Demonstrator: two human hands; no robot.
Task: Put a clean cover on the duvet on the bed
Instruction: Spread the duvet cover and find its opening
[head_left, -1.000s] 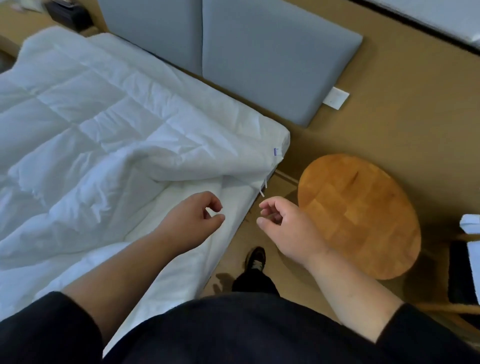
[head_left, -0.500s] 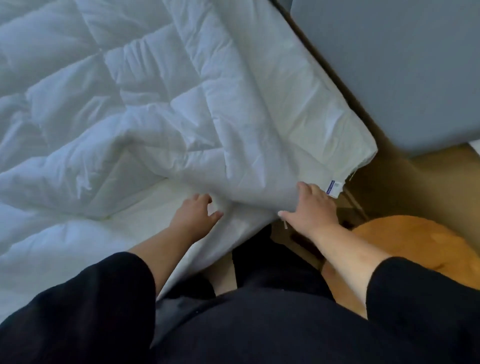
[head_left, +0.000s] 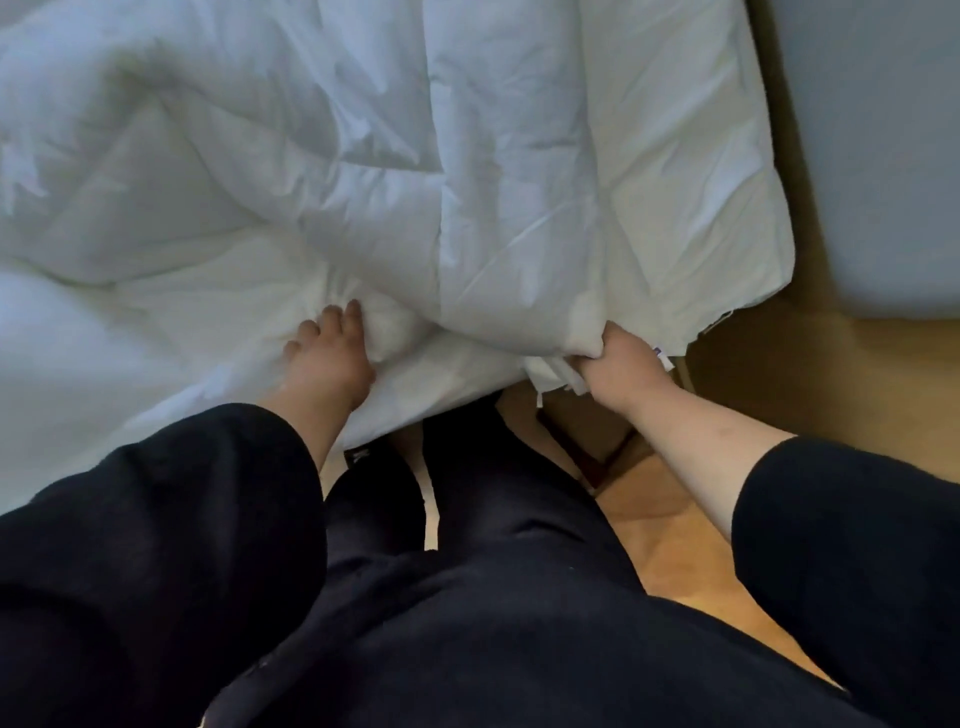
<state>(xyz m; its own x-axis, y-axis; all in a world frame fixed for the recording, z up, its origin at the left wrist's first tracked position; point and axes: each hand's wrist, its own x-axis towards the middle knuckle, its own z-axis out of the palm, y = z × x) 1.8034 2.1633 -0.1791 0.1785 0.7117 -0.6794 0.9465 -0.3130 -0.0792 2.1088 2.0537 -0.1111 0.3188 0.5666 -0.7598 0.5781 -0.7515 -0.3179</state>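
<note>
One white duvet (head_left: 363, 156) on the bed, two hands — left hand (head_left: 327, 358) grasps its near edge, right hand (head_left: 621, 371) clutches its corner.

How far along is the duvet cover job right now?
Done: nothing visible; the quilted duvet lies bare on the bed, and no cover is in view. In hand: the right hand grips its near corner, the left hand grips its edge. Left: the whole covering.

Black long sleeves (head_left: 156, 519) pushed up forearms, black trousers (head_left: 493, 519), dark shoe (head_left: 363, 460)
</note>
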